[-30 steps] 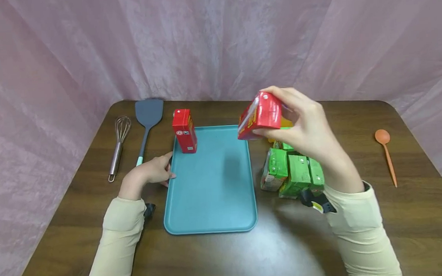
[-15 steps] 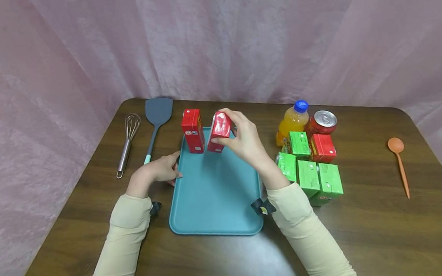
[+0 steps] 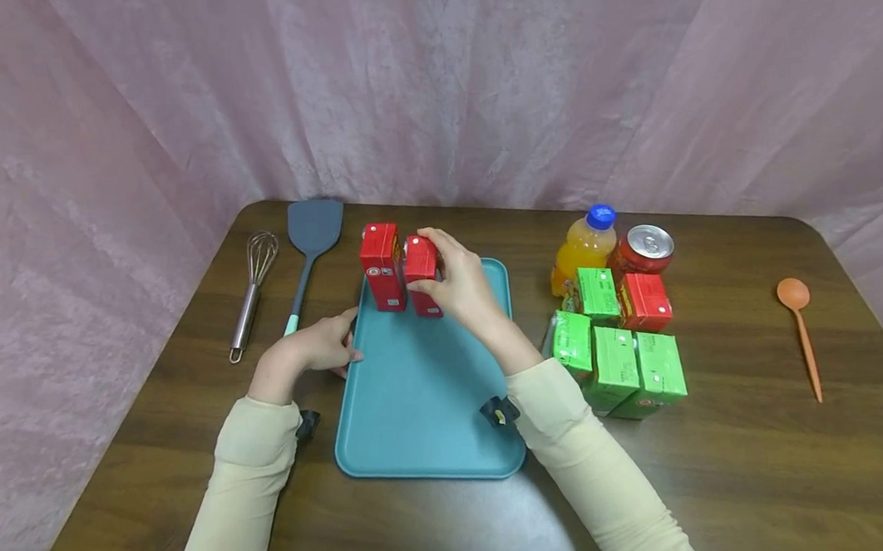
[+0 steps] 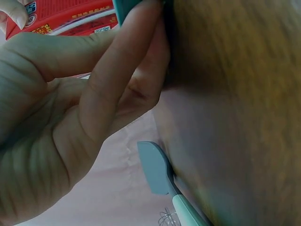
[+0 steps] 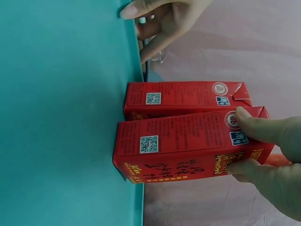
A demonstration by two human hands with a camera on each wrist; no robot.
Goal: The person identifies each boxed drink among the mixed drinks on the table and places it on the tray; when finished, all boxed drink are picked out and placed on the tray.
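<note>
My right hand (image 3: 463,284) grips a red drink carton (image 3: 420,262) near its top, thumb on one side and fingers on the other. That carton stands upright at the far end of the blue tray (image 3: 419,418). Close to its left side, a second red drink carton (image 3: 383,266) stands in the tray's far left corner. In the right wrist view the held carton (image 5: 183,146) partly covers the other carton (image 5: 174,96). My left hand (image 3: 323,343) pinches the tray's left rim, its thumb on the rim and its fingers partly hidden underneath.
Right of the tray are several green cartons (image 3: 614,366), a red carton (image 3: 645,302), an orange drink bottle (image 3: 584,247) and a red can (image 3: 641,250). A whisk (image 3: 251,294) and a grey spatula (image 3: 315,227) lie left. An orange spoon (image 3: 799,323) lies far right.
My right hand has carried the red carton leftward and down, from above the tray's right side to beside the other red carton. My left hand keeps its hold on the tray rim.
</note>
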